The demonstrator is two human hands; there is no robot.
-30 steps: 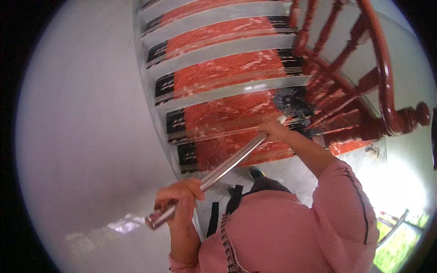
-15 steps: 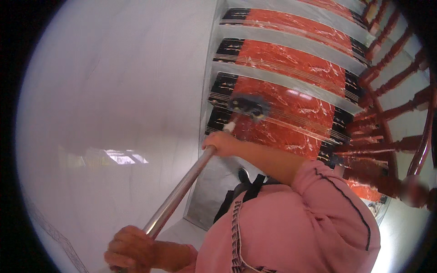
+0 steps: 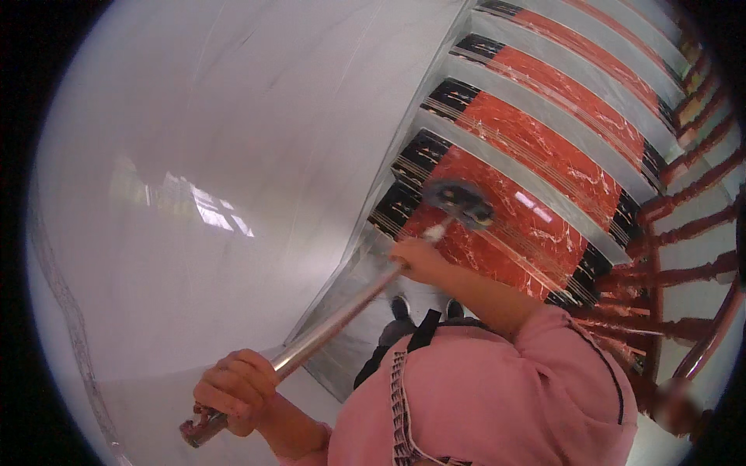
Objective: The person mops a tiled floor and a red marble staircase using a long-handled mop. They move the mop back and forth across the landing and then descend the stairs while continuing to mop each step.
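A long metal mop handle runs from lower left up toward a flat dark mop head, which rests on a red marble stair step. My left hand grips the handle near its top end at lower left. My right hand grips the handle farther down, just short of the mop head. My pink sleeves and torso fill the lower right. My dark shoes show on the grey floor below the handle.
Red marble steps with black and grey edges climb to the upper right. A glossy white wall fills the left. A red-brown wooden banister with turned spindles runs along the right side.
The view has swung left, so the stairs moved right and the wall fills more of the picture. The mop head now lies on a lower red step, both hands still on the handle.
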